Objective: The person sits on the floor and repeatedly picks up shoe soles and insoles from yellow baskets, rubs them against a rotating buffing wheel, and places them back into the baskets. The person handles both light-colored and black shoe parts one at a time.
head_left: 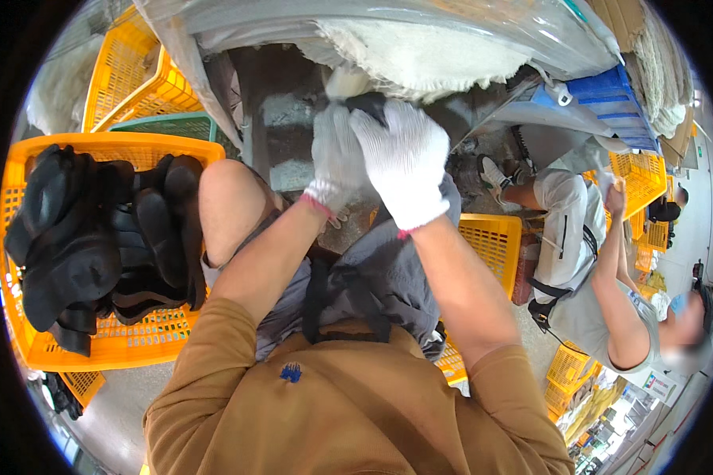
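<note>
Both my hands wear white knit gloves and meet in front of me, at the opening of a grey plastic-draped housing (277, 87). My left hand (334, 150), blurred by motion, and my right hand (406, 158) are closed around a black piece (368, 105). Most of that piece is hidden by the gloves, so its full shape cannot be told. Just beyond the fingers is a blurred whitish rounded part (347, 81); whether the piece touches it is unclear. A frayed white fleecy cloth (432, 54) hangs above.
Left of my knee, a yellow crate (146, 360) holds several black, shoe-sole-like pieces (71, 269). More yellow crates stand at the far left (127, 67) and beside my right leg (491, 245). A seated co-worker (610, 301) is close on my right, near a blue panel (606, 99).
</note>
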{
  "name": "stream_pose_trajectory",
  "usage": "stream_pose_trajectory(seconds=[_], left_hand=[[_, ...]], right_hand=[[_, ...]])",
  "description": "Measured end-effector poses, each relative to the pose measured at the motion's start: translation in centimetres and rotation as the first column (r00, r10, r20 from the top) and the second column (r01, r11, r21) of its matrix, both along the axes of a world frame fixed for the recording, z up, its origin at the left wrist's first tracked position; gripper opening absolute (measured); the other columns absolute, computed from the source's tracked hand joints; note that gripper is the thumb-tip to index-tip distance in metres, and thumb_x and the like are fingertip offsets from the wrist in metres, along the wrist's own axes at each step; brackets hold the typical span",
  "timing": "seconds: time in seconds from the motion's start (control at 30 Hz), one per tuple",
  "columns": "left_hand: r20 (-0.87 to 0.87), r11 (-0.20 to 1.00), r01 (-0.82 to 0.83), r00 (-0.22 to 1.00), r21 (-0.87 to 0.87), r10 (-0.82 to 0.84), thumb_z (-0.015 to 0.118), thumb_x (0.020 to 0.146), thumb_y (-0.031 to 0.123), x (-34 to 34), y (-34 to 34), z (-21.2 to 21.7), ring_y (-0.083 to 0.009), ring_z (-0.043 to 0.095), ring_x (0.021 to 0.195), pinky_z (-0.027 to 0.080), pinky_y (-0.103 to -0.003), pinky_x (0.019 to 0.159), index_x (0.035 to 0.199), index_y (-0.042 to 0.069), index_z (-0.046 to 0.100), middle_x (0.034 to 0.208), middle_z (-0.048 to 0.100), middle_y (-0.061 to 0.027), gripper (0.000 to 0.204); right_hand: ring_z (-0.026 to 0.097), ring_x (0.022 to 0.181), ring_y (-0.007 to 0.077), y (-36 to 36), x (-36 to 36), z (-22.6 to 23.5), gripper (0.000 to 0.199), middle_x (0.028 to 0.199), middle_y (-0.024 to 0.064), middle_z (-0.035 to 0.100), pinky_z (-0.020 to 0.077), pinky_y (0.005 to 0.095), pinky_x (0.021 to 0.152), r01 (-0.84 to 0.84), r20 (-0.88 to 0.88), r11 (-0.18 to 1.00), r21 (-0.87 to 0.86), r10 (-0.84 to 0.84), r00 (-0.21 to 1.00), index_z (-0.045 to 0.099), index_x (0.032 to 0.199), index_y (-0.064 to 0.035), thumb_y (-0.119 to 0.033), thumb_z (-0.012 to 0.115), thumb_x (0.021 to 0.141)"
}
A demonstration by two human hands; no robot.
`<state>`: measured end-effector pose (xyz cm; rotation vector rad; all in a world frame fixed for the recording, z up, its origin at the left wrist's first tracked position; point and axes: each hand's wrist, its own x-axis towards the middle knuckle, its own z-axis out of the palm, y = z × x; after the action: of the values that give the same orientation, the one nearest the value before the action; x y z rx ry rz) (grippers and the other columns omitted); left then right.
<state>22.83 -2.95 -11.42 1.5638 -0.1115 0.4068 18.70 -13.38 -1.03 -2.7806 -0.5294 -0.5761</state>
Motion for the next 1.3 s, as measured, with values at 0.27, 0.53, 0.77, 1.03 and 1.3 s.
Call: stream_pose_trajectory(seconds=[0.27,0.53,0.77,1.03,1.3], left_hand=[[-0.501,0.477,-0.221,0.614,-0.851,-0.61,0.037,0.112,0.059,0.1,1.2,3.3,-0.0256,0.072,0.099,0.062,-0.042,0.089,0.132,0.005,0.064,0.116,0.073,-0.0121,0.064],[-0.269,0.36,-0.118,0.874,-0.925,-0.405,0.035,0.114,0.065,-1.7,-1.5,6.3,-0.0219,0.06,0.132,0.05,-0.036,0.113,0.159,0.002,0.047,0.153,0.058,-0.0082,0.078],[-0.372,0.526,-0.037,0.748,-0.85,-0.55,0.035,0.115,0.061,2.6,0.0,-1.3,-0.0307,0.073,0.1,0.062,-0.042,0.09,0.143,0.003,0.059,0.115,0.073,-0.0161,0.069],[0.039,0.29,0.092,0.982,-0.952,-0.183,0.055,0.111,0.035,-5.4,-4.7,-5.0,-0.0232,0.07,0.116,0.057,-0.04,0.102,0.141,-0.002,0.066,0.136,0.072,-0.014,0.049],[-0.665,0.646,-0.319,0.629,-0.693,-0.403,0.047,0.11,0.041,3.3,0.2,3.0,-0.0266,0.07,0.106,0.055,-0.043,0.097,0.125,0.005,0.072,0.119,0.075,-0.0127,0.047]], right_hand=[[0.054,0.142,0.0281,1.6,-3.8,5.0,0.096,0.154,0.0177,0.058,0.0419,0.0393,0.12,0.193,-0.658,0.791,0.58,0.316,0.683,0.044,0.162,-0.0036,-0.029,0.091,0.082],[0.07,0.122,0.0338,1.1,-7.2,7.1,0.071,0.126,0.0218,0.074,0.052,0.042,0.108,0.226,-0.716,0.924,0.308,0.069,0.694,0.06,0.148,-0.0028,-0.027,0.086,0.086],[0.078,0.089,0.0333,-2.3,-6.1,-2.8,0.038,0.11,0.0153,0.077,0.0635,0.0413,0.078,0.029,-0.165,0.941,0.338,0.029,0.986,0.078,0.117,-0.0147,-0.021,0.09,0.081],[0.074,0.092,0.0374,1.2,-2.7,4.9,0.049,0.104,0.017,0.077,0.0578,0.0435,0.084,0.045,-0.459,0.905,0.423,0.172,0.872,0.078,0.114,-0.0068,-0.044,0.083,0.084],[0.068,0.087,0.0469,1.6,-1.5,7.5,0.022,0.093,0.0203,0.07,0.0558,0.0523,0.078,-0.164,-0.401,0.98,0.113,0.196,0.895,0.072,0.104,-0.0062,-0.019,0.071,0.087]])
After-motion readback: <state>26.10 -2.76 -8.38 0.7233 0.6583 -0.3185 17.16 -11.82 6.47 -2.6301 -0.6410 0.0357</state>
